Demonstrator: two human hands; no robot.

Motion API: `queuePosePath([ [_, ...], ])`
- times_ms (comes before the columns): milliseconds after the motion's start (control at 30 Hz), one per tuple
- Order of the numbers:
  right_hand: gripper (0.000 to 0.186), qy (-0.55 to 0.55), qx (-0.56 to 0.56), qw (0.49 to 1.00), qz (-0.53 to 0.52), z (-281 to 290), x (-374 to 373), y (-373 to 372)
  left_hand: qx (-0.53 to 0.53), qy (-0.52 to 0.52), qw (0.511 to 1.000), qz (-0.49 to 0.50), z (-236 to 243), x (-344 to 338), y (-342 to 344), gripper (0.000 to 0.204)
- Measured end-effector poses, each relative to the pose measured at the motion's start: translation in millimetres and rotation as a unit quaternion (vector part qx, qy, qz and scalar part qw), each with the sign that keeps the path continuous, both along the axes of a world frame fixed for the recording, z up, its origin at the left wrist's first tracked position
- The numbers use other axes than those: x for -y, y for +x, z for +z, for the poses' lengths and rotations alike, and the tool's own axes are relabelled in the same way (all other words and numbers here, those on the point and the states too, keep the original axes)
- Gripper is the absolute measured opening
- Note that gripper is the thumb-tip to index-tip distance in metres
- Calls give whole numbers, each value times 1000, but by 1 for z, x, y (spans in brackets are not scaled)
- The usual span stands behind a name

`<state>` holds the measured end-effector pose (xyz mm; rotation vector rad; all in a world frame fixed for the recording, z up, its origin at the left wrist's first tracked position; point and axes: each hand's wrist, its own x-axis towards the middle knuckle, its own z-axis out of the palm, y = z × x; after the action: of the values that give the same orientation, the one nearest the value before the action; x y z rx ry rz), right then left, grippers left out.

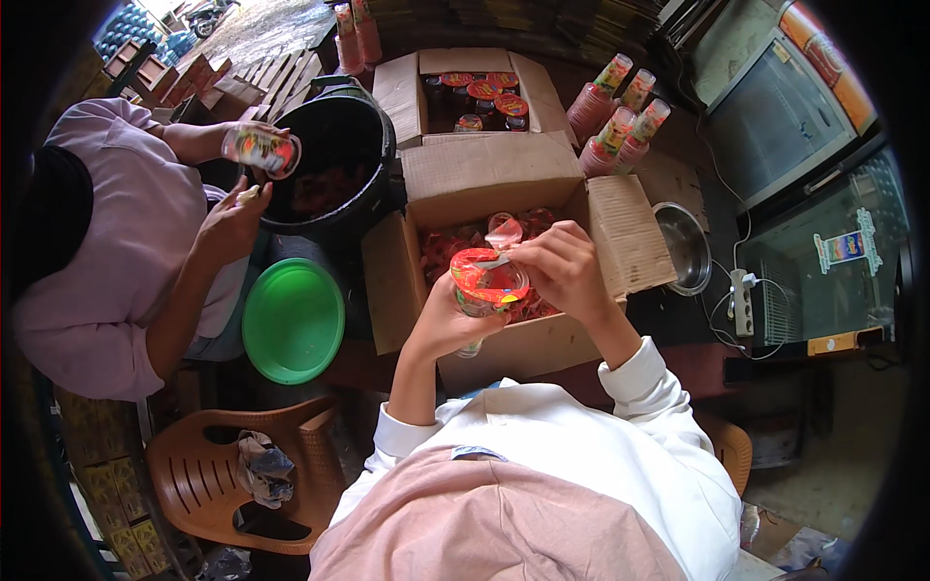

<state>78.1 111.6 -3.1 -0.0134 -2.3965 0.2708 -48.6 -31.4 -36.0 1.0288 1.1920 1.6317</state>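
Observation:
My left hand is wrapped round a clear plastic cup over an open cardboard box. A printed red film lid covers part of the cup's top, and the see-through cup shows at its right side. My right hand pinches at the lid's edge, where a pale grey strip shows by the fingertips; I cannot tell whether it is the film's underside. Red film scraps fill the cardboard box below. Another clear cup lies among them, behind the held one.
Filled red-lidded cups stand in a second box behind. Stacks of cups are at the back right, near a metal bowl. At left, a co-worker's hands hold a cup beside a black bucket and a green basin.

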Motion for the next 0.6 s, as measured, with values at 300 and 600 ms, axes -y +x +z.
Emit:
queuePosePath([
  [300, 13, -279, 17, 960, -27, 1, -11, 5, -1, -47, 999, -3, 0, 0, -2, 49],
  [600, 16, -157, 61, 986, -11, 9, -13, -6, -143, -5, 988, 52, -1, -4, -3, 53],
])
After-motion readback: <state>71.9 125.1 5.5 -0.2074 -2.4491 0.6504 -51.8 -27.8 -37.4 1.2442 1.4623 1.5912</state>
